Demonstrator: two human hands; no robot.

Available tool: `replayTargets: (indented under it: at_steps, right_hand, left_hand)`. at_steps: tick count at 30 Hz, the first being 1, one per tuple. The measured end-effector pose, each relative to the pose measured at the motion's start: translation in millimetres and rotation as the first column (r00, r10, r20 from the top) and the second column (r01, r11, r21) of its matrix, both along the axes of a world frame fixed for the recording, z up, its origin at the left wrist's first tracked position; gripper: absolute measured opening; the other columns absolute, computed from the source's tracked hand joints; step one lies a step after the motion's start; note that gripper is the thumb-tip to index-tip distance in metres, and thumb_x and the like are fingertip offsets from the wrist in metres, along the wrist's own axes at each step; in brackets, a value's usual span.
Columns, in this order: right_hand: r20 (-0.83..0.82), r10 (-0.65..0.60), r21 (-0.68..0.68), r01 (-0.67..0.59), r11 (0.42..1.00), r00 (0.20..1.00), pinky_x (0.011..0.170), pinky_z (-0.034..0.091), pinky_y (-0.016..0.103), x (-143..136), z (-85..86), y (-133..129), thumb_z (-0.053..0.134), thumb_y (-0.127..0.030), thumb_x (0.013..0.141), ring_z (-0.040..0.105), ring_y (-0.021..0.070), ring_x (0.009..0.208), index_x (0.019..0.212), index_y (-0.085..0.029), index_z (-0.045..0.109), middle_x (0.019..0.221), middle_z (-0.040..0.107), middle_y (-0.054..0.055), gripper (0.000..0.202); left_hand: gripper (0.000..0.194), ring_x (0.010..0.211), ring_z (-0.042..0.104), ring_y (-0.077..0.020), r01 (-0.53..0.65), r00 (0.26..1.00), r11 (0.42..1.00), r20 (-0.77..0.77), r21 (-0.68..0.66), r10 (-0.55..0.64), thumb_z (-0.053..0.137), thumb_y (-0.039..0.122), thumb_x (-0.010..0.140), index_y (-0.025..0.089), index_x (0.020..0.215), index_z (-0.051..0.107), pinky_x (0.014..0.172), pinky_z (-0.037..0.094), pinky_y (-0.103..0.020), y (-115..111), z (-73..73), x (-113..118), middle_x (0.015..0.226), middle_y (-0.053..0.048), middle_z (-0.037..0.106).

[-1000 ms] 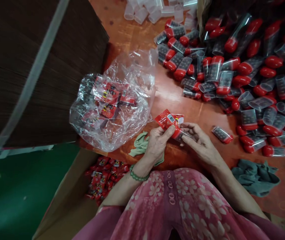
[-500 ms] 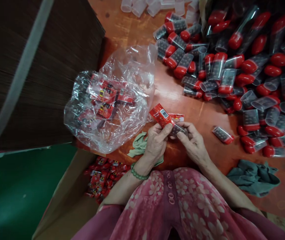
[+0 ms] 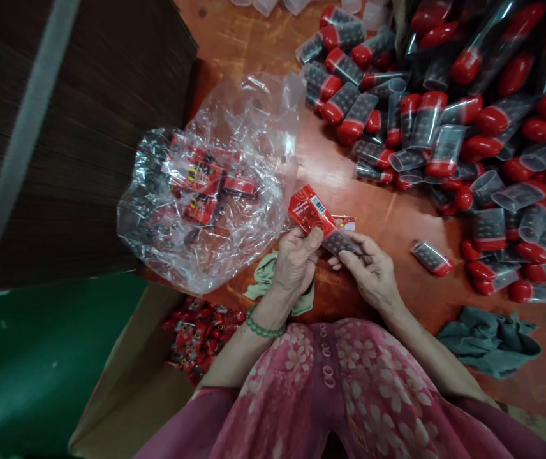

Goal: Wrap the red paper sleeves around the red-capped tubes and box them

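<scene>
Above the front edge of the table, my left hand [image 3: 295, 264] pinches a red printed card [image 3: 307, 210] with a white barcode, thumb on top. My right hand [image 3: 371, 266] is closed on a clear dotted plastic tube [image 3: 340, 242], which meets the card's lower right end. Whether the card sits inside the tube I cannot tell. Just behind the fingers, another red printed piece [image 3: 346, 222] shows in part. A pale green cloth [image 3: 263, 274] lies under my left wrist. To the right of my right hand is one loose red-ended tube [image 3: 432, 257].
A clear plastic bag [image 3: 249, 236] with red printed packs [image 3: 201, 182] lies at left. Many red-ended tubes [image 3: 440, 153] are heaped at right. A dark green cloth [image 3: 488, 341] sits front right. A cardboard box [image 3: 129, 376] holds red packed items [image 3: 201, 338]. A dark strapped stack [image 3: 110, 140] stands far left.
My left thumb has shifted left along the red card, and more of the card's print and the dotted tube now shows. The view has moved slightly.
</scene>
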State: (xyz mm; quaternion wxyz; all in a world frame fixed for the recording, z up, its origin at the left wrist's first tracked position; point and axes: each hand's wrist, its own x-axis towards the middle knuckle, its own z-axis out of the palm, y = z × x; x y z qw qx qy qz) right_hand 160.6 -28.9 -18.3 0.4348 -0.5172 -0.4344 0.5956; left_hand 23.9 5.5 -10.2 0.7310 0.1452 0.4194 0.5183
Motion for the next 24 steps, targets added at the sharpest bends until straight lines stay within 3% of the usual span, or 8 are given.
replayTargets:
  at_steps: [3, 8, 10, 13, 15, 17, 21, 24]
  right_hand:
    - [0.045, -0.021, 0.038, 0.019, 0.999, 0.999, 0.075, 0.062, 0.032, -2, -1.6, 1, 0.063, -0.043, 0.091, 0.072, 0.0148, 0.076, 0.121, -0.024, 0.060, 0.099, 0.073, 0.004, 0.035]
    - [0.355, -0.055, 0.221, -0.026, 0.975, 0.933, 0.089, 0.059, 0.040, -4, -1.3, 0, 0.060, -0.042, 0.092, 0.071, 0.0230, 0.096, 0.118, -0.024, 0.061, 0.113, 0.072, 0.010, 0.031]
    - [0.292, -0.042, 0.166, -0.008, 0.986, 0.955, 0.081, 0.060, 0.037, -5, -1.7, 1, 0.058, -0.043, 0.093, 0.072, 0.0208, 0.087, 0.117, -0.024, 0.059, 0.101, 0.073, 0.008, 0.031]
    - [-0.005, 0.035, -0.016, -0.035, 0.999, 0.999, 0.063, 0.058, 0.028, -6, -3.3, 5, 0.060, -0.046, 0.092, 0.068, 0.0143, 0.065, 0.113, -0.022, 0.055, 0.078, 0.070, 0.001, 0.032]
    - [-0.122, 0.061, -0.060, -0.069, 0.996, 0.991, 0.060, 0.057, 0.026, -6, -4.2, 7, 0.064, -0.048, 0.089, 0.067, 0.0133, 0.063, 0.110, -0.021, 0.054, 0.073, 0.068, -0.001, 0.035]
    - [-0.066, 0.063, -0.031, -0.066, 0.997, 0.996, 0.064, 0.058, 0.027, -6, -4.6, 9, 0.063, -0.048, 0.090, 0.069, 0.0139, 0.066, 0.112, -0.022, 0.054, 0.079, 0.070, 0.000, 0.035]
    - [0.290, -0.027, 0.176, -0.026, 0.984, 0.956, 0.086, 0.058, 0.037, -6, -3.7, 10, 0.060, -0.043, 0.091, 0.072, 0.0202, 0.092, 0.116, -0.024, 0.058, 0.109, 0.071, 0.008, 0.031]
    - [0.228, 0.005, 0.122, -0.033, 0.992, 0.974, 0.078, 0.060, 0.035, -7, -2.9, 13, 0.062, -0.047, 0.090, 0.072, 0.0199, 0.083, 0.113, -0.024, 0.058, 0.094, 0.072, 0.006, 0.033]
  left_hand:
    - [0.033, 0.079, 0.071, -0.0162, -0.046, 0.999, 0.999, 0.001, 0.021, 0.046, 0.088, 0.044, 0.063, 0.018, 0.071, 0.068, 0.085, 0.056, -0.033, 3, 1.6, -1, 0.083, -0.002, 0.077]
    - [0.033, 0.074, 0.072, -0.0179, -0.029, 0.999, 1.000, -0.021, -0.011, 0.028, 0.090, 0.041, 0.058, 0.018, 0.074, 0.073, 0.079, 0.057, -0.032, 8, 3.7, 1, 0.073, -0.003, 0.075]
    - [0.034, 0.072, 0.071, -0.0184, 0.038, 0.999, 0.999, 0.006, -0.007, -0.038, 0.089, 0.044, 0.060, 0.017, 0.075, 0.074, 0.071, 0.057, -0.031, 8, 4.1, 2, 0.079, -0.005, 0.077]
    - [0.037, 0.058, 0.066, -0.0153, 0.136, 0.991, 0.991, 0.014, -0.005, -0.136, 0.084, 0.049, 0.066, 0.016, 0.080, 0.075, 0.054, 0.052, -0.028, 7, 4.4, 1, 0.088, -0.009, 0.078]
    - [0.039, 0.054, 0.063, -0.0138, 0.160, 0.987, 0.987, -0.005, -0.016, -0.160, 0.082, 0.051, 0.068, 0.016, 0.084, 0.075, 0.048, 0.048, -0.027, 7, 4.4, 0, 0.091, -0.010, 0.078]
    - [0.040, 0.063, 0.067, -0.0160, 0.136, 0.990, 0.990, -0.026, -0.033, -0.137, 0.084, 0.050, 0.065, 0.017, 0.086, 0.074, 0.053, 0.051, -0.027, 8, 4.2, 0, 0.092, -0.009, 0.078]
    - [0.043, 0.084, 0.072, -0.0208, 0.045, 0.998, 0.998, -0.042, -0.034, -0.046, 0.089, 0.050, 0.056, 0.017, 0.079, 0.074, 0.077, 0.057, -0.031, 12, 3.1, 2, 0.085, -0.008, 0.077]
    - [0.044, 0.061, 0.067, -0.0149, 0.034, 0.995, 0.998, -0.091, -0.043, -0.038, 0.089, 0.049, 0.055, 0.016, 0.079, 0.074, 0.061, 0.054, -0.028, 12, 1.9, 5, 0.073, -0.004, 0.074]
